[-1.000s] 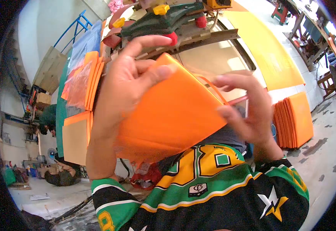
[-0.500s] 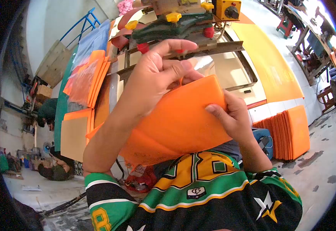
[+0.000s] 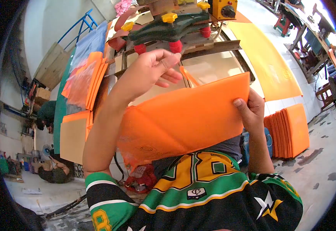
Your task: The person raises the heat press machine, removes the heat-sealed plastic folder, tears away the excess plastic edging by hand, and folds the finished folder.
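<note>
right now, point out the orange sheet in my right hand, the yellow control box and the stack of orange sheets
Orange sheet [image 3: 189, 115]: head view, middle of its broad face.
Yellow control box [image 3: 228, 11]: head view, black dial on its front.
Stack of orange sheets [image 3: 296, 129]: head view, outermost face.

We note one bright orange, smooth, flexible, plastic-looking sheet [image 3: 198, 111], held aslant in front of us, right end higher. Upper right corner pinched in our right fingers [image 3: 245, 110]. Diagonal crease [image 3: 171, 134] across its left half; embossed mark [image 3: 148, 148] lower left, wrinkling beside it. Narrow orange strip [image 3: 190, 77] visible behind the top edge.
</note>
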Tool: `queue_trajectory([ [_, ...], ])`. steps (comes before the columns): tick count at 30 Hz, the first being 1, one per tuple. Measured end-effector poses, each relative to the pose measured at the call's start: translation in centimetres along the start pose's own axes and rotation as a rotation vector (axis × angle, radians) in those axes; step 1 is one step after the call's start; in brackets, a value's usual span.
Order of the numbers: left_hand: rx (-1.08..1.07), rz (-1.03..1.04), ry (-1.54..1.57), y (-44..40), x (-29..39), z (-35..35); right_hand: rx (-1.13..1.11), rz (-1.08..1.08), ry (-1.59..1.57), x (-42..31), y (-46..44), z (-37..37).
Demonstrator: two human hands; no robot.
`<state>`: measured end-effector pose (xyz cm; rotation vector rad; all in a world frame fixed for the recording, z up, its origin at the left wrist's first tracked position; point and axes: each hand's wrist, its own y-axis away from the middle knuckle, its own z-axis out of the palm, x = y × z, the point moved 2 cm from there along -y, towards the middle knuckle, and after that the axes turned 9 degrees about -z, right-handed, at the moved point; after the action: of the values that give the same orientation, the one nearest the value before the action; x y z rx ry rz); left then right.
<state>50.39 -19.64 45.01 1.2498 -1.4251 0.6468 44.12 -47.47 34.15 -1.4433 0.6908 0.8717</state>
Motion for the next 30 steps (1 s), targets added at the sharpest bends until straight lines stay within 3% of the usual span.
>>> queue_trajectory([
  [3,-0.137,-0.16,-0.286,1.2,-0.7,-0.4,0.008,-0.012,-0.008,0.2,0.3,-0.3],
  [7,-0.258,-0.077,-0.338,3.2,0.6,1.9,-0.015,-0.038,-0.003,0.6,0.2,-0.4],
  [9,-0.203,0.084,-0.149,3.0,0.4,2.7,-0.017,-0.035,-0.023,0.4,0.2,-0.1],
  [13,-0.151,0.02,-0.029,3.7,1.0,3.2,-0.014,-0.039,-0.019,0.1,0.2,0.2],
  [18,0.016,0.176,-0.008,3.6,-0.5,3.2,0.002,-0.059,-0.001,0.2,0.3,0.4],
  [22,0.109,0.181,0.015,4.4,-0.6,3.3,-0.026,-0.081,0.124,-0.3,0.2,0.5],
  [24,0.255,0.265,0.138,4.7,-0.8,2.5,0.005,-0.076,0.103,-0.7,0.4,0.6],
  [30,0.308,0.235,0.195,5.0,-2.9,-2.0,0.032,-0.092,0.139,-0.6,1.2,-0.9],
])
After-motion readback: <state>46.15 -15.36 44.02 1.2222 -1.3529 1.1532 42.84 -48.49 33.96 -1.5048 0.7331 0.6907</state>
